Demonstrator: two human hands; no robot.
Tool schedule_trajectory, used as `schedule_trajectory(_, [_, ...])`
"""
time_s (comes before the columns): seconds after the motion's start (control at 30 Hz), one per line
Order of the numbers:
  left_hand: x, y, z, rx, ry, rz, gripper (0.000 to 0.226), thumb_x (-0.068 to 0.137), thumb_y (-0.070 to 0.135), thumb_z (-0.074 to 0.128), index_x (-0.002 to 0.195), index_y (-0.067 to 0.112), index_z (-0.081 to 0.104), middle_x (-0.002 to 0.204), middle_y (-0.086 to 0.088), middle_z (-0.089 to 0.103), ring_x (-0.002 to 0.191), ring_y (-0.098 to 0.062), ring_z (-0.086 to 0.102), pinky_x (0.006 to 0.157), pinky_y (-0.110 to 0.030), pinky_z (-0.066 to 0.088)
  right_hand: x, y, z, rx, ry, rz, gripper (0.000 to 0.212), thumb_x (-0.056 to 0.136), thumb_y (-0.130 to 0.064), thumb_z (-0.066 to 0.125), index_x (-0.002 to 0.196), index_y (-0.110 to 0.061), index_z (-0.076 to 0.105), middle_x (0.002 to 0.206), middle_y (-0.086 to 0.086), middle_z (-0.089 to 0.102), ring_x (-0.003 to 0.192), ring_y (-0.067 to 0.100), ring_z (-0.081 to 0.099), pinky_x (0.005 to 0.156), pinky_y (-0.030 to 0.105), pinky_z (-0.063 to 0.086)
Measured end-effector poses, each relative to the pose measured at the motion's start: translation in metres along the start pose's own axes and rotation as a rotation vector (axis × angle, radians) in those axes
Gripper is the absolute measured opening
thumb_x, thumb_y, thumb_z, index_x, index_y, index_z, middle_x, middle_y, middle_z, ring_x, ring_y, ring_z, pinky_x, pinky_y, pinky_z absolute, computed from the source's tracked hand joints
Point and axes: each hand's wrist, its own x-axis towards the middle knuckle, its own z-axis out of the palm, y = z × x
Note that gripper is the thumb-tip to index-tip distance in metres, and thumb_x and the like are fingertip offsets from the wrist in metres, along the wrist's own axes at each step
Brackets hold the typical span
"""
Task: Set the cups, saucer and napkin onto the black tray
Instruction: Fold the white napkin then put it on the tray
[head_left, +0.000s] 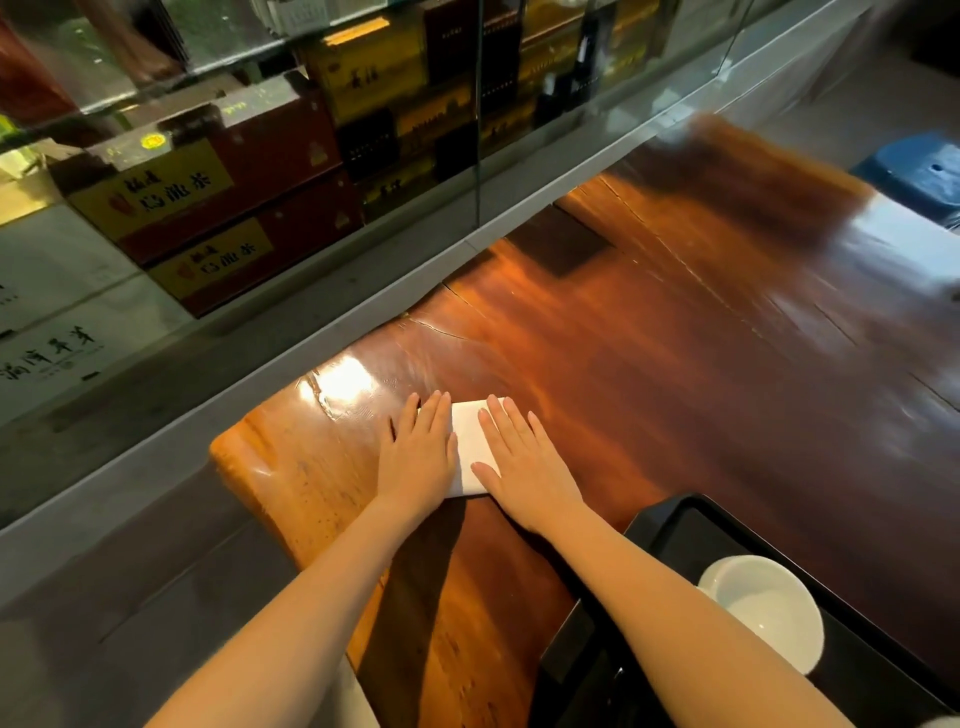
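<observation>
Both bare forearms reach forward over a glossy reddish-brown wooden table (675, 374). At lower right a black tray (670, 525) sits on it, holding a white saucer (769, 608). Left hand (415, 457) and right hand (524, 467) lie palm-down, fingers (441, 410) stretched flat and grasping nothing, pressing on a folded white napkin (472, 441) that rests on the table, apart from the tray. Behind a grey ledge (218, 395), a glass case (260, 156) shows stacked red and yellow boxes (208, 197).
</observation>
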Motion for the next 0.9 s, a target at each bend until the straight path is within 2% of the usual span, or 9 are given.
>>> schedule_trajectory(0.07, [0.007,0.007,-0.017,-0.215,0.137,-0.070,0.046,0.094,0.023,0.044,0.139,0.016,0.035,0.143,-0.005,0.042,0.131,-0.023,0.036,0.108,-0.035,0.031,0.003,0.003,-0.001,-0.004,0.019,-0.018,0.066,0.096,-0.048,0.017,0.149,-0.014,-0.003,0.160,0.007,-0.003,0.148,0.024,-0.002,0.119,0.039,0.002])
schedule_trajectory(0.17, [-0.006,-0.002,-0.033,-0.666,0.238,-0.486,0.037,0.094,0.014,0.044,0.130,0.016,0.045,0.132,-0.008,0.049,0.112,-0.021,0.048,0.088,-0.025,0.042,0.001,0.002,0.000,0.042,0.012,-0.036,0.067,0.096,-0.050,0.020,0.150,-0.015,-0.002,0.160,0.006,-0.003,0.148,0.024,-0.002,0.118,0.038,0.000])
schedule_trajectory(0.27, [-0.037,-0.009,-0.028,-0.964,0.057,-0.765,0.036,0.096,0.016,0.038,0.131,0.015,0.043,0.122,-0.006,0.053,0.087,-0.014,0.054,0.066,-0.022,0.047,-0.003,0.000,-0.002,0.363,0.079,0.071,0.071,0.093,-0.049,0.040,0.149,-0.020,0.009,0.160,0.004,0.007,0.147,0.023,0.009,0.117,0.038,0.007])
schedule_trajectory(0.37, [-0.048,-0.008,-0.029,-1.026,-0.060,-0.756,0.043,0.095,0.016,0.041,0.138,0.014,0.039,0.128,-0.006,0.052,0.095,-0.020,0.059,0.075,-0.031,0.053,-0.002,-0.013,-0.009,0.752,0.291,0.342,0.061,0.086,-0.035,0.059,0.139,-0.016,0.034,0.146,0.008,0.036,0.131,0.023,0.035,0.101,0.028,0.031])
schedule_trajectory(0.43, [-0.042,-0.005,-0.032,-1.084,-0.100,-0.762,0.048,0.092,0.015,0.047,0.139,0.011,0.037,0.133,-0.009,0.051,0.114,-0.027,0.054,0.095,-0.042,0.049,0.003,-0.017,-0.014,0.769,0.329,0.473,0.047,0.089,-0.029,0.057,0.131,-0.013,0.043,0.134,0.010,0.046,0.120,0.022,0.043,0.090,0.020,0.030])
schedule_trajectory(0.47, [-0.039,-0.001,-0.033,-1.085,-0.104,-0.763,0.049,0.091,0.014,0.050,0.138,0.009,0.039,0.132,-0.010,0.052,0.117,-0.027,0.052,0.095,-0.041,0.049,0.005,-0.018,-0.016,0.792,0.306,0.488,0.044,0.090,-0.026,0.056,0.130,-0.012,0.044,0.132,0.010,0.047,0.118,0.022,0.044,0.089,0.019,0.030])
schedule_trajectory(0.6, [-0.037,0.012,-0.038,-1.034,-0.085,-0.696,0.031,0.090,0.008,0.046,0.118,0.008,0.059,0.114,-0.008,0.061,0.099,-0.018,0.054,0.061,-0.021,0.045,0.009,-0.021,-0.025,0.885,0.233,0.446,0.042,0.089,-0.016,0.055,0.130,-0.011,0.044,0.131,0.011,0.047,0.119,0.023,0.045,0.094,0.027,0.040])
schedule_trajectory(0.8, [-0.036,0.015,-0.035,-1.030,-0.009,-0.701,0.032,0.090,0.012,0.050,0.121,0.008,0.055,0.121,-0.009,0.058,0.101,-0.018,0.052,0.058,-0.018,0.044,0.000,-0.016,-0.027,0.932,0.142,0.374,0.048,0.090,-0.014,0.055,0.136,-0.014,0.040,0.135,0.009,0.044,0.120,0.021,0.046,0.101,0.041,0.046])
schedule_trajectory(0.9, [-0.031,0.023,-0.035,-1.059,0.041,-0.743,0.033,0.089,0.019,0.055,0.120,0.008,0.051,0.119,-0.009,0.057,0.098,-0.019,0.053,0.064,-0.024,0.048,-0.001,-0.014,-0.028,0.939,0.135,0.377,0.051,0.088,-0.011,0.055,0.137,-0.015,0.040,0.136,0.007,0.044,0.119,0.020,0.047,0.099,0.038,0.047])
